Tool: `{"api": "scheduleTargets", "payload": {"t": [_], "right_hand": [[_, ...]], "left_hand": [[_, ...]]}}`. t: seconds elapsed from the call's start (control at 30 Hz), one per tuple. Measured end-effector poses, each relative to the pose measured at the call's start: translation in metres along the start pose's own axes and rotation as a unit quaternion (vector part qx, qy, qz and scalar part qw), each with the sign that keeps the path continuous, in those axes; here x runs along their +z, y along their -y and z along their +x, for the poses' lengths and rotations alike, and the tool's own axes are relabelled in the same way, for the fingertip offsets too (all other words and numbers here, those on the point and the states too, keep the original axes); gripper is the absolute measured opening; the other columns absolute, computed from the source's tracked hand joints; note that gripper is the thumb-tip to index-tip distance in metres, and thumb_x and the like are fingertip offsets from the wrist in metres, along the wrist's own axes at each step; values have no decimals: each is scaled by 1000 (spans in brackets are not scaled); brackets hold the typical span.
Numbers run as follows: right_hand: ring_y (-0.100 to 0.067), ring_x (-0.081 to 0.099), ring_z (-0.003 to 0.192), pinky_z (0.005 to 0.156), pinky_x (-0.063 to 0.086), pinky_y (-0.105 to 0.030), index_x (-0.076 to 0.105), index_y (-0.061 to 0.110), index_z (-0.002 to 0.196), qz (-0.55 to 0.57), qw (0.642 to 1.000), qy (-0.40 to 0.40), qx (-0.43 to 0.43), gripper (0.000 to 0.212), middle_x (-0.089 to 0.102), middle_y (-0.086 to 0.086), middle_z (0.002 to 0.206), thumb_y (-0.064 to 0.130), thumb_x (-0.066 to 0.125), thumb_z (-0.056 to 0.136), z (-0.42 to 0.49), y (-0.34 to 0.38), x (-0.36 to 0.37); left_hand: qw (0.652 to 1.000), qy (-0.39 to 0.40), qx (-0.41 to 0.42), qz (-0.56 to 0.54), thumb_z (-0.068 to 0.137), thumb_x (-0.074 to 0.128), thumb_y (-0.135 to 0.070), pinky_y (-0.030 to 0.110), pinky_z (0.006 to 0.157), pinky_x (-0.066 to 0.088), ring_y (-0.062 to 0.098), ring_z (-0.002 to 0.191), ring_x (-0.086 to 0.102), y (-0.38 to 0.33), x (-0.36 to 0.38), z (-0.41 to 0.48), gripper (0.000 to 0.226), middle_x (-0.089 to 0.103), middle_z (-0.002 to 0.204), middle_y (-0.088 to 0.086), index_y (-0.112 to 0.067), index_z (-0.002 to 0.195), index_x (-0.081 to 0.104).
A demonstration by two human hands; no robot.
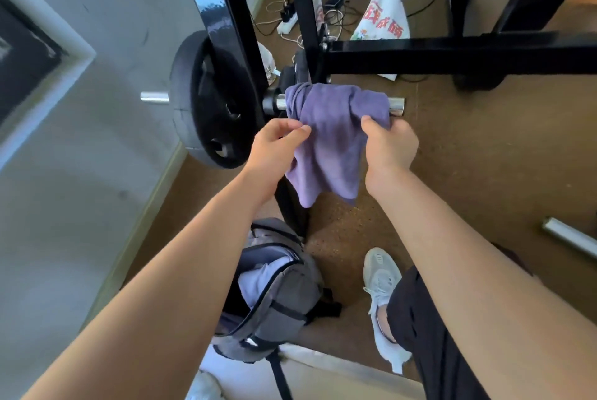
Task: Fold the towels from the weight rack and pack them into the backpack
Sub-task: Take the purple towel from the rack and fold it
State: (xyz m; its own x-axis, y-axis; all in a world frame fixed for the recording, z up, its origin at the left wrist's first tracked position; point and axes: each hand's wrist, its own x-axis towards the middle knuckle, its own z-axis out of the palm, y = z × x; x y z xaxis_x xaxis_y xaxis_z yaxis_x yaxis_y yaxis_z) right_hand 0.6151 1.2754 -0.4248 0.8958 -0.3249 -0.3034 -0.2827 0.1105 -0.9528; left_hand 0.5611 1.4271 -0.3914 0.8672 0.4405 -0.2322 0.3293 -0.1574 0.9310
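Note:
A purple towel (329, 141) hangs bunched over the chrome peg (396, 106) of the black weight rack (239, 44). My left hand (277, 147) pinches the towel's left edge between thumb and fingers. My right hand (389, 144) grips its right edge just below the peg's end. On the floor below, a grey backpack (277, 296) lies unzipped, with pale lilac cloth showing inside its opening.
A black weight plate (210, 99) sits on the rack's left peg next to the grey wall. A horizontal black rack beam (452, 55) crosses behind the towel. Cables, a power strip (287, 24) and a printed plastic bag (384, 16) lie beyond. My white shoe (382, 296) stands beside the backpack.

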Motion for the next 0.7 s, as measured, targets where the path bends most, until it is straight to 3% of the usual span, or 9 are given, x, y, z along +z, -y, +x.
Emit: {"api": "scheduleTargets", "payload": {"t": [0.07, 0.17, 0.27, 0.4, 0.53, 0.7], "right_hand": [[-11, 44, 54, 53, 32, -26, 50, 11, 65, -24, 1000, 2, -14, 29, 49, 2, 61, 18, 67, 88, -4, 0, -1], [-11, 44, 56, 51, 31, -23, 47, 13, 63, -61, 995, 25, -75, 33, 49, 2, 60, 19, 66, 89, -16, 3, 0], [-7, 31, 51, 50, 28, -21, 35, 19, 57, -22, 988, 117, -98, 41, 36, 8, 53, 8, 62, 85, -25, 10, 1], [-14, 28, 61, 59, 27, -30, 29, 24, 55, 53, 979, 185, -65, 43, 30, 8, 54, 3, 57, 80, -30, 17, 1], [-7, 22, 51, 48, 23, -21, 27, 18, 62, 117, 988, 82, -54, 39, 27, 11, 55, -6, 51, 83, -25, 25, -6], [-11, 42, 65, 62, 38, -21, 43, 10, 88, 125, 987, -94, -46, 10, 44, 0, 80, 4, 51, 90, -6, 20, -12]], "left_hand": [[1000, -19, -1, 4, 95, 72, -22, 3, 57, 45, 3, 82, 62, 0, 1, 2, 13, 67, 97, -5, -15, 104, 65], [1000, -31, -5, 2, 93, 75, -25, 3, 56, 45, -1, 81, 65, 0, 0, 3, 28, 68, 99, -5, -15, 116, 60], [1000, -11, -8, 26, 97, 70, -22, 13, 62, 50, 0, 67, 63, -3, 2, 2, 7, 68, 84, -6, -16, 98, 66], [999, -7, 4, 38, 100, 64, -24, 13, 59, 46, 5, 62, 51, -3, 5, 0, 22, 58, 71, -6, -18, 79, 59], [998, -66, -14, -9, 101, 62, -28, 24, 64, 45, 11, 69, 52, 0, 0, 3, 22, 59, 76, -4, -18, 82, 57], [979, -203, -11, -25, 102, 59, -24, 28, 65, 43, 14, 71, 48, 4, -16, 8, 24, 55, 80, 1, -17, 80, 51]]}}
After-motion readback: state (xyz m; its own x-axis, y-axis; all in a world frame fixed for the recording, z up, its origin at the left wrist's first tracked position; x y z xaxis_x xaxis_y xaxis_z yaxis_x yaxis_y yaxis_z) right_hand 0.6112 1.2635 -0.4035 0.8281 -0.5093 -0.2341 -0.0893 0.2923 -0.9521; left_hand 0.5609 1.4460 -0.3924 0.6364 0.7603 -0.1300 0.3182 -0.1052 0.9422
